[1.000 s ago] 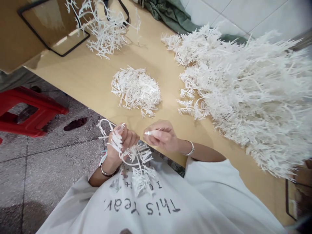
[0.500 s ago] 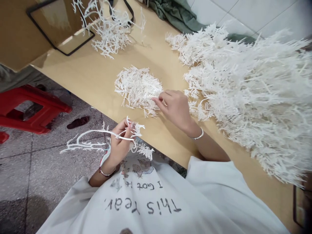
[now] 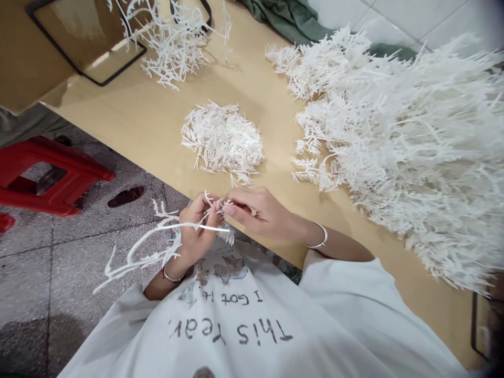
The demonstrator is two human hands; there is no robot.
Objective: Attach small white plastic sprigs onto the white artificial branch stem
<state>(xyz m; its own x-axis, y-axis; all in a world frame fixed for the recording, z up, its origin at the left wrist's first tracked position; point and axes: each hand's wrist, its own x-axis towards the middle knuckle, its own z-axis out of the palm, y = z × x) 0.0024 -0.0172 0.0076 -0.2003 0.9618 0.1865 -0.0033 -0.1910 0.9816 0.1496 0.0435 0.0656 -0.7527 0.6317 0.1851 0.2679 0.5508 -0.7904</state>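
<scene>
My left hand (image 3: 196, 229) is closed around a white plastic sprue branch (image 3: 147, 247) whose bare stem trails out to the left over the floor. My right hand (image 3: 258, 212) pinches the small white pieces at the branch's tip, right beside my left fingers, at the near edge of the table. A small heap of loose white pieces (image 3: 222, 140) lies on the wooden table (image 3: 157, 126) just beyond both hands.
A huge pile of white sprue branches (image 3: 401, 142) fills the table's right side. Stripped white stems (image 3: 173, 42) lie at the back left by a black-framed panel (image 3: 84, 42). A green cloth (image 3: 291, 16) sits at the far edge. A red stool (image 3: 51, 181) stands on the floor.
My right hand reached out to the small heap on the table, then came back to the branch tip at my left hand. The branch's stem has swung out to the left.
</scene>
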